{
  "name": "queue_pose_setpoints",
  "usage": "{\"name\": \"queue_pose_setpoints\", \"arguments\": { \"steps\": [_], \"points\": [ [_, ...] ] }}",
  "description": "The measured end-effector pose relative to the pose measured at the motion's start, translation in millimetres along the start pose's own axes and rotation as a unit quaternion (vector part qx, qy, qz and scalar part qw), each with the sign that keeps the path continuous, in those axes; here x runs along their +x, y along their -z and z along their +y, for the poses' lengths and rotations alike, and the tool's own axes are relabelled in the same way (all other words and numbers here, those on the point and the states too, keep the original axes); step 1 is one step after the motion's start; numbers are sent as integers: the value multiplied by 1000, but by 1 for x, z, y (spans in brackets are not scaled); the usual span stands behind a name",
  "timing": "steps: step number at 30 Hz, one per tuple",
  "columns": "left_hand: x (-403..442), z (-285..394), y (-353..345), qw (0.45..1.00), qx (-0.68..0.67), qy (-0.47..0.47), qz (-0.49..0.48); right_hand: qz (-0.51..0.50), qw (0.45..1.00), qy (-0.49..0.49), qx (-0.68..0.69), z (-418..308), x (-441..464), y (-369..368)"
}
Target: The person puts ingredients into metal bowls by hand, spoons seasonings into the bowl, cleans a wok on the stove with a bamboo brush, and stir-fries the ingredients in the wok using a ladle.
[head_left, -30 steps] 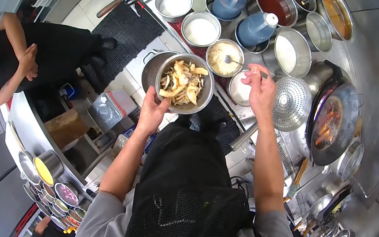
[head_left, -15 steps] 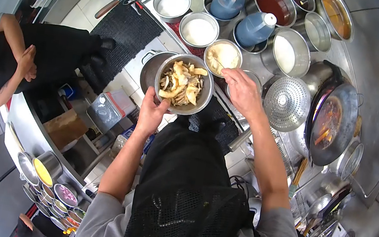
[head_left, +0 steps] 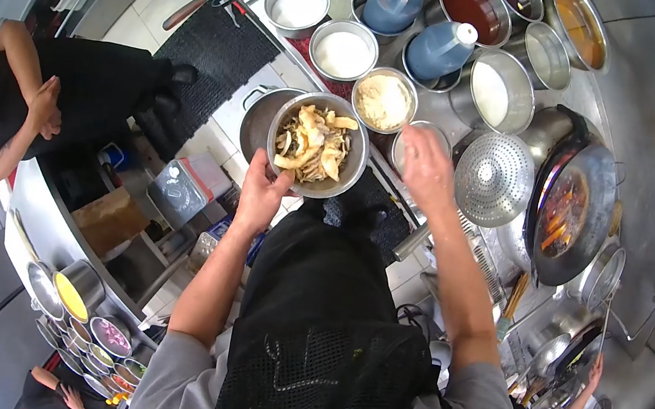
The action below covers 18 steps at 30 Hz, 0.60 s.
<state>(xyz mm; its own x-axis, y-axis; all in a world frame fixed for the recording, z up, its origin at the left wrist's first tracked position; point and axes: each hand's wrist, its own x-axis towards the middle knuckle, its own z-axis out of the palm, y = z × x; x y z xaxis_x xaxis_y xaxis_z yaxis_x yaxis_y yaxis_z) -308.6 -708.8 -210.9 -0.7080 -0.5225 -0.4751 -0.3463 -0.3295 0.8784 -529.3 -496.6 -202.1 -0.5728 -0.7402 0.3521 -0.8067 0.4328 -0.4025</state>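
Note:
My left hand (head_left: 262, 194) grips the near-left rim of a metal bowl (head_left: 360, 158) holding pale strips and mushroom-like pieces (head_left: 316, 143). That bowl overlaps a larger empty-looking metal pot (head_left: 257, 120). To the right, my right hand (head_left: 429, 169) is closed and slightly blurred over a small container (head_left: 444, 137); what its fingers hold is hidden. Just beyond it stands a container of pale yellow powder (head_left: 383, 100), with no spoon showing in it. A perforated ladle (head_left: 494, 179) lies right of my right hand.
A wok (head_left: 570, 213) with orange pieces sits at right. Containers of white contents (head_left: 343, 53), two blue bottles (head_left: 440, 49) and a red sauce pot (head_left: 474, 9) stand beyond. One person (head_left: 43, 108) stands left; others show at lower left and lower right.
My right hand first moved left to the powder container, where a spoon showed, then back right a little. The spoon is no longer visible. My left hand and the bowl stayed nearly still.

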Motion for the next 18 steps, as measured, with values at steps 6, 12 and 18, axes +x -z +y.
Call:
{"name": "queue_pose_setpoints", "arguments": {
  "steps": [6, 12, 18],
  "points": [
    [-2, 1, -1, 1000, -6, 3, 4, 38, 966, -148, 210, -37, 6, 14],
    [-3, -3, -2, 1000, -9, 9, 8, -14, 933, -201, 299, -9, 5, 8],
    [-6, 2, -4, 1000, 4, -6, 10, -19, 928, -197, 315, -22, 13, 15]
  ]
}}
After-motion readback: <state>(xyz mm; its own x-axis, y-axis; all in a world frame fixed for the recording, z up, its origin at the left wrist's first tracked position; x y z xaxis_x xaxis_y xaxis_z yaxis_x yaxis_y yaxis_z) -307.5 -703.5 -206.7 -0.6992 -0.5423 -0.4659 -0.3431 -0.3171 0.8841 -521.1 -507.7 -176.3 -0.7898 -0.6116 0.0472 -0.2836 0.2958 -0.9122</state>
